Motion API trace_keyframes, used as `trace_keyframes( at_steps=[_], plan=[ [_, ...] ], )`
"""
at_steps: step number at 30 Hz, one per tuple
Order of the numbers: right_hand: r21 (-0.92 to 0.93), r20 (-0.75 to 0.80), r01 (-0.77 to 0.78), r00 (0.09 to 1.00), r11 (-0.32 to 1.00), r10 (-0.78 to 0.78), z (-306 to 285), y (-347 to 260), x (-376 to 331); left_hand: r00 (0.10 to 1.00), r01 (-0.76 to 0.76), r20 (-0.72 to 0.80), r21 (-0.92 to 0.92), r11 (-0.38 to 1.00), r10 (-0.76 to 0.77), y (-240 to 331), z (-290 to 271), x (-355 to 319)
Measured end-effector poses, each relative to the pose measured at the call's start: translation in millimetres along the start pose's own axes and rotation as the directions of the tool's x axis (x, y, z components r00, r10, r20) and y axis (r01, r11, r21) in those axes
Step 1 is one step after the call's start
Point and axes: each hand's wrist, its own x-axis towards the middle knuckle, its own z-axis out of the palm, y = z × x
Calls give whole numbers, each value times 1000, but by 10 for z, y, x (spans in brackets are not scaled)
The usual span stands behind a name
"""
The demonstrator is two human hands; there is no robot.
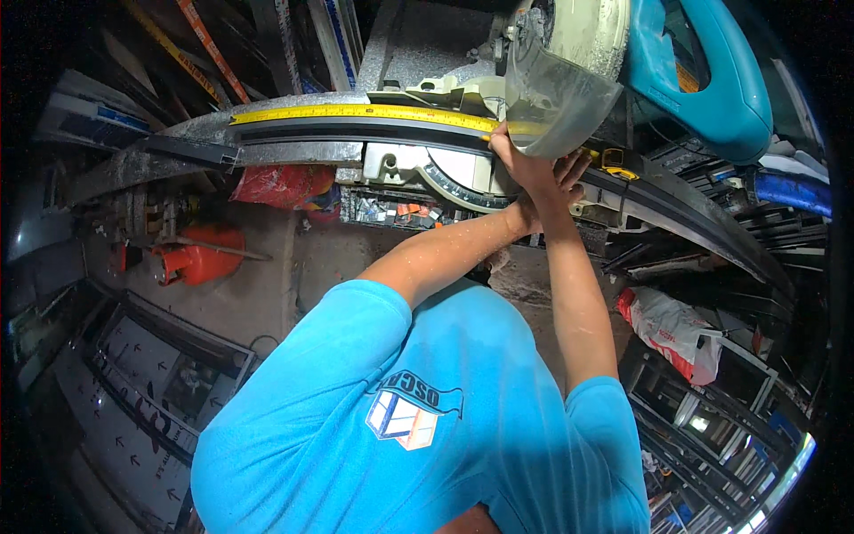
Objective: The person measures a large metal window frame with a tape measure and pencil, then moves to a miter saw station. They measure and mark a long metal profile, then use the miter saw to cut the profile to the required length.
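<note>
A dark grey metal profile [356, 133] lies across the bed of a miter saw [471, 169]. Along it stretches the yellow blade [382, 112] of a tape measure, whose yellow and black case [617, 164] rests to the right. My forearms cross. My right hand [523, 165] pinches a thin yellow pencil [487, 138], its tip at the profile beside the tape. Beneath my right wrist, my left hand [574, 174] reaches to the right with fingers stretched out over the profile, near the tape case. Its palm is partly hidden.
The saw's clear guard [560, 102] and teal handle [725, 89] loom above my hands. Long profiles stand behind the bench. A red gas cylinder [209, 254] lies on the floor at left; a white and red bag [672, 334] and stacked frames are at right.
</note>
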Motion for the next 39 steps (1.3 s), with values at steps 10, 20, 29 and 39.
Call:
trace_keyframes(
  at_steps=[10, 20, 29, 39],
  plan=[
    [150, 125, -392, 918, 907, 376, -1072, -301, -301, 996, -34, -87, -288, 957, 9, -92, 401, -86],
    [-463, -91, -573, 790, 676, 607, -1518, 680, -357, 998, -35, 46, -267, 963, 49, -14, -362, 202],
    [-69, -172, -591, 801, 804, 574, -1598, -12, -712, 569, 635, 466, -773, 2, -677, 35, -1274, -554],
    [217, -195, -522, 805, 825, 561, -1536, 38, -1653, 671, 677, 708, -465, 571, -220, 570, -1606, -631]
  ],
)
